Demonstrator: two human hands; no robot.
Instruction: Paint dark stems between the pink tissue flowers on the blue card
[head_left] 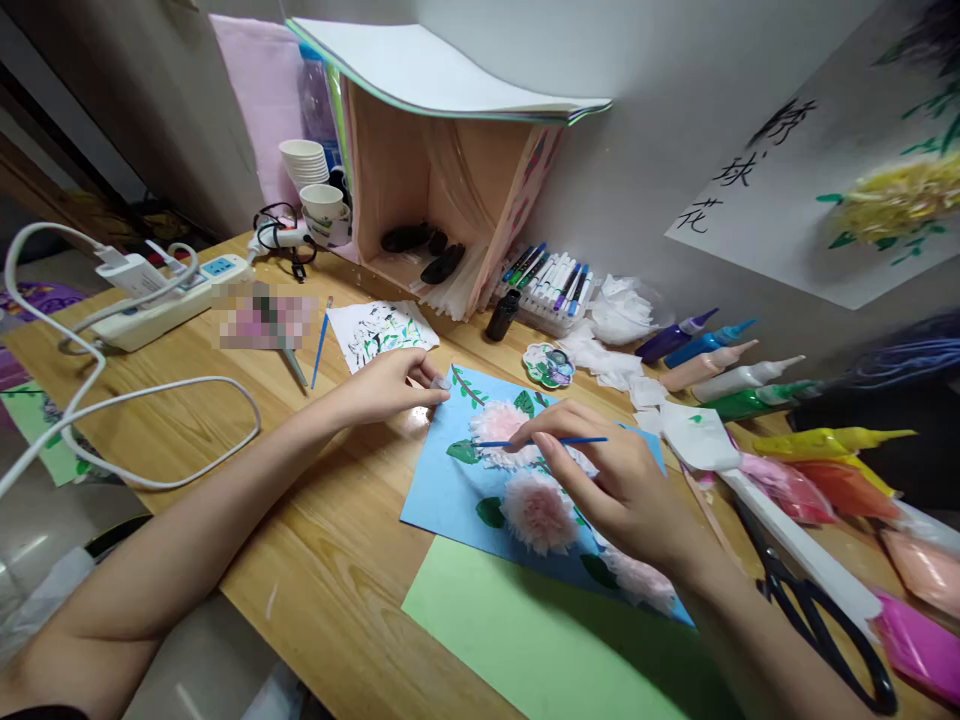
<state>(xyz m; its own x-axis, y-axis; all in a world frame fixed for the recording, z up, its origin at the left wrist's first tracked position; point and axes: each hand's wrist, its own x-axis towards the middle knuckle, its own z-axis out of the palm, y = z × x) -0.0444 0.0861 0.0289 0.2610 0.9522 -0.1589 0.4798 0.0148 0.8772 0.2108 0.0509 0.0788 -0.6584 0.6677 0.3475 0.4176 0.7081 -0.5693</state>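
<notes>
My right hand (pixel 607 470) pinches a thin blue paintbrush (pixel 585 440). Its tip reaches a green painted leaf (pixel 463 452) on a blue board (pixel 439 480). Raised pink and white paper flowers (pixel 541 510) stand on the board among dark green leaves; my right hand covers part of them. At the board's upper left corner, the closed fingers of my left hand (pixel 394 385) rest near a painted twig (pixel 466 385). Something small and pale shows at those fingertips, too small to name. A green sheet (pixel 487 620) lies partly under the board.
Behind the board are a paint palette (pixel 548 366), a dark bottle (pixel 502 315) and a marker tray (pixel 551 290). Paint tubes (pixel 727 360), clay packets and black scissors (pixel 817 600) crowd the right. A second brush (pixel 321 345), a stained paper (pixel 382 332) and a power strip (pixel 172 305) lie left.
</notes>
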